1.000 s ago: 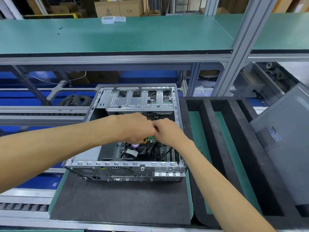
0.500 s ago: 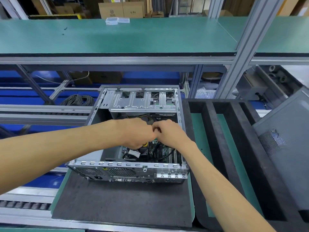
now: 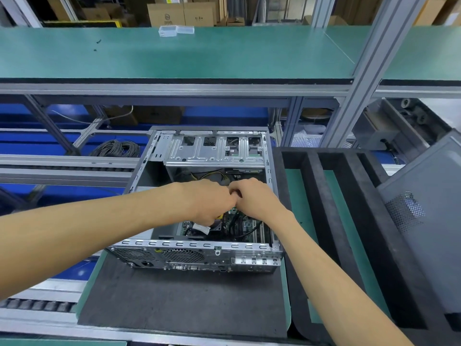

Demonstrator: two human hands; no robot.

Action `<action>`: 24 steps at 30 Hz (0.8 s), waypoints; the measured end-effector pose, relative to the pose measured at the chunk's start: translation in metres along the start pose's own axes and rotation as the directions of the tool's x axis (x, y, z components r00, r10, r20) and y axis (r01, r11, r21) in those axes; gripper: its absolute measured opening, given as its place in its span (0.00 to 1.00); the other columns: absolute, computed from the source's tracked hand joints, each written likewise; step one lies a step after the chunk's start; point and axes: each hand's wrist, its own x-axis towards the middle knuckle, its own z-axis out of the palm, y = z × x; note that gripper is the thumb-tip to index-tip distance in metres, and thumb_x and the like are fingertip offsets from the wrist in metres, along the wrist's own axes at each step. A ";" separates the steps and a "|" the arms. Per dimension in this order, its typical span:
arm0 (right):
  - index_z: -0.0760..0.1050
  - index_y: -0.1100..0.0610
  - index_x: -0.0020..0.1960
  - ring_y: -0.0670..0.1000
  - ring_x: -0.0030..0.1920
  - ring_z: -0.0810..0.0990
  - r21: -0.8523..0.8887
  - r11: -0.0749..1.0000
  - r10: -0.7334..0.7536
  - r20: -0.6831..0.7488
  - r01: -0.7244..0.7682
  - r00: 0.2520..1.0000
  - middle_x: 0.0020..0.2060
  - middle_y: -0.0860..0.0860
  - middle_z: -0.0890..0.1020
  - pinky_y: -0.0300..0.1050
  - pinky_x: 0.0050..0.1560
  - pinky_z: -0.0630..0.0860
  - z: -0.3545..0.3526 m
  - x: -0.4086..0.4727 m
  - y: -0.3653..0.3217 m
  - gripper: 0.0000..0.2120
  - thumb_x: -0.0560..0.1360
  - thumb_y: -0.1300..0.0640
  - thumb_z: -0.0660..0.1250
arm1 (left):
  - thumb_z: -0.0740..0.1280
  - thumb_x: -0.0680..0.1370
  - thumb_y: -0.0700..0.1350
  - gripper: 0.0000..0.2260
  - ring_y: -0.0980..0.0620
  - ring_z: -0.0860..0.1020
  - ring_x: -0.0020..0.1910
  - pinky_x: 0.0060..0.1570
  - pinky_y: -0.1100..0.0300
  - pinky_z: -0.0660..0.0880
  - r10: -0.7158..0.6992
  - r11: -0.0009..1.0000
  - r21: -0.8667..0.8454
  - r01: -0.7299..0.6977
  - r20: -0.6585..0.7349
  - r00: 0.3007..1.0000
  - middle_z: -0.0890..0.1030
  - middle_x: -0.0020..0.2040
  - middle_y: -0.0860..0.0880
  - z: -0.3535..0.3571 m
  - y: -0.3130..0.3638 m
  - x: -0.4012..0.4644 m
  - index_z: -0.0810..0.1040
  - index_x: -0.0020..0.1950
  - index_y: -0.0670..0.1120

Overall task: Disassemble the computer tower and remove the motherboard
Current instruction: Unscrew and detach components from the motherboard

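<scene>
Little change: my left hand and right hand stay knuckle-to-knuckle at frame centre inside the computer tower; fingers curled, contents hidden. Motherboard remains seated.

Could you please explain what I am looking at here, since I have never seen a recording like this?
There is no machine here: a person wears a camera on the head, so the single view looks forward and down along both bare forearms. The left hand and right hand meet, fingers curled, inside an open computer tower that lies on its side with its side cover off. What they pinch is hidden behind the hands, so I cannot name it. Below them you can see the green motherboard with black cables, and further back the metal drive cage. The tower rests on a dark foam mat. To the right stand a black slotted foam tray and a grey side panel.
</scene>
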 end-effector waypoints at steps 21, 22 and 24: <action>0.80 0.52 0.48 0.53 0.40 0.75 0.007 1.000 0.026 0.011 -0.026 1.000 0.38 0.50 0.81 0.48 0.39 0.74 -0.002 -0.001 -0.002 0.11 0.75 0.62 0.61 | 0.63 0.77 0.39 0.10 0.45 0.75 0.35 0.28 0.56 0.59 0.190 0.936 0.306 -0.176 -0.016 0.982 0.70 0.34 0.50 -0.008 0.001 -0.001 0.73 0.57 0.42; 0.80 0.53 0.48 0.55 0.40 0.77 0.003 0.999 0.034 0.019 -0.034 0.999 0.38 0.51 0.81 0.48 0.39 0.75 -0.003 0.000 -0.003 0.10 0.76 0.62 0.60 | 0.63 0.76 0.38 0.07 0.45 0.78 0.37 0.30 0.55 0.63 0.226 0.919 0.334 -0.212 -0.004 0.974 0.76 0.39 0.49 -0.010 0.000 0.001 0.76 0.54 0.43; 0.77 0.54 0.43 0.56 0.40 0.76 -0.040 0.998 0.044 0.048 -0.042 0.998 0.36 0.50 0.80 0.48 0.37 0.73 -0.003 0.000 -0.003 0.08 0.75 0.63 0.60 | 0.64 0.75 0.36 0.06 0.45 0.79 0.40 0.33 0.55 0.67 0.274 0.892 0.375 -0.252 -0.006 0.962 0.81 0.46 0.48 -0.016 -0.001 0.004 0.78 0.48 0.45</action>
